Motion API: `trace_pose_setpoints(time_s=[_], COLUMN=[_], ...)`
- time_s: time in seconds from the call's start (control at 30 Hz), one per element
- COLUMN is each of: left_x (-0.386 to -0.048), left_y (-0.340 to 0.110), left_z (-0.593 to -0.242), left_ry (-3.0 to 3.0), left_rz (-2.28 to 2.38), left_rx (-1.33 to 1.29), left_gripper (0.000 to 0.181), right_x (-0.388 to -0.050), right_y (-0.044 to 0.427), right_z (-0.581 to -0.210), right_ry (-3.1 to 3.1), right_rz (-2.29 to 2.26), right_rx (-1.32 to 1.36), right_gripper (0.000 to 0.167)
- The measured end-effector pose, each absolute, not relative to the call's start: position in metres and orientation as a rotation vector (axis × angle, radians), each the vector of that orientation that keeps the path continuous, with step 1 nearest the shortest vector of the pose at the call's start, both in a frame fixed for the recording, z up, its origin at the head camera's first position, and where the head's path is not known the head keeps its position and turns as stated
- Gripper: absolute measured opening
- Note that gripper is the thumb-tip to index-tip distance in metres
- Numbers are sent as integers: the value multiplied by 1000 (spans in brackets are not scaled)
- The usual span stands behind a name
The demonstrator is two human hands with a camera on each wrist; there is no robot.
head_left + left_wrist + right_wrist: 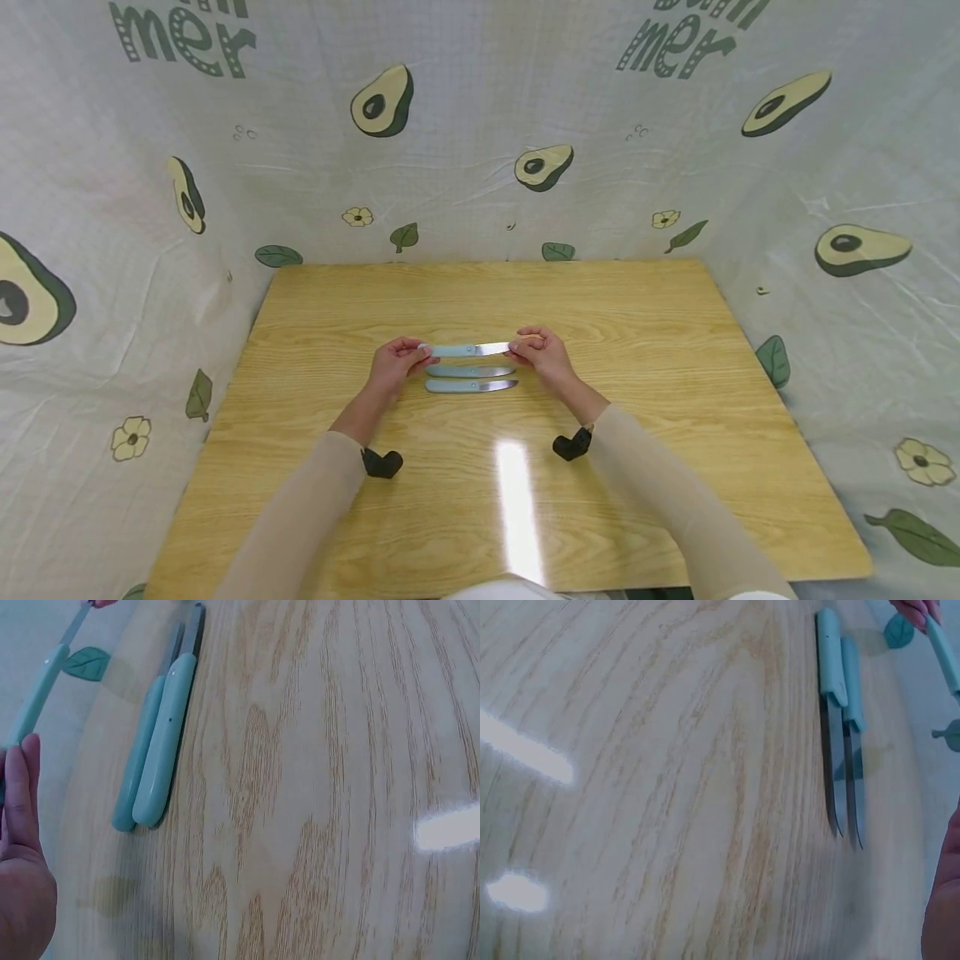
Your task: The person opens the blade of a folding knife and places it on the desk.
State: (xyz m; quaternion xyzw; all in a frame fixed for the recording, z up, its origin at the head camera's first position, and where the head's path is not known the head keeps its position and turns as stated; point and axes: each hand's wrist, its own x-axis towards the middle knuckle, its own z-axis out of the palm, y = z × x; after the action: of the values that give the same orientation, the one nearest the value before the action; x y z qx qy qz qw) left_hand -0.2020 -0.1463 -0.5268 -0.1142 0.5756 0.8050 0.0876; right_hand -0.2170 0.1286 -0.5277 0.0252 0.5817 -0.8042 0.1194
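Note:
A paring knife (pixel 453 351) with a light mint handle is held level above the table, its blade pointing right. My left hand (pixel 393 364) pinches the butt of its handle, and my right hand (pixel 546 357) pinches the blade's tip end. Just in front of it, a second paring knife (pixel 452 372) and a third paring knife (pixel 452 387) lie parallel on the wood, close together, blades to the right. Both show in the wrist views too. In the right wrist view the fingers of my right hand (pixel 943 900) are out of frame.
The wooden table (pixel 637 333) has a bright light reflection (pixel 517 500) near its front. A white cloth (pixel 465 125) printed with avocados and leaves hangs behind the table and at both sides. Dark wrist mounts (pixel 382 463) jut from both sleeves.

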Motion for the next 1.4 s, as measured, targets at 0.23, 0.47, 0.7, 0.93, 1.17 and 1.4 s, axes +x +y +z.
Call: trace_pose_setpoints(time_s=[0.23,0.47,0.7,0.93,1.17,1.4], left_x=[-205,-209,-206,-199,-194,-194], left_y=[-137,-133,-128,-125,-120,-120], left_z=[-531,-545,-545,-548,-549,-554], left_ry=[2075,2421,2459,2464,2531,2576], left_rz=[2183,1848,1798,1756,1752,1753], left_rx=[-581,-680,-738,-790,-805,-803], left_gripper=[30,37,40,39,37,33], right_x=[-230,-236,-236,-230,-227,-226], right_y=[124,119,122,121,116,113], right_z=[-530,-540,-548,-547,-547,-550], right_ry=[1866,1888,2095,2365,2584,2675], right_rz=[-2219,-2153,-1950,-1626,-1384,-1265], right_rx=[233,375,407,428,362,295], right_gripper=[40,51,51,53,57,66])
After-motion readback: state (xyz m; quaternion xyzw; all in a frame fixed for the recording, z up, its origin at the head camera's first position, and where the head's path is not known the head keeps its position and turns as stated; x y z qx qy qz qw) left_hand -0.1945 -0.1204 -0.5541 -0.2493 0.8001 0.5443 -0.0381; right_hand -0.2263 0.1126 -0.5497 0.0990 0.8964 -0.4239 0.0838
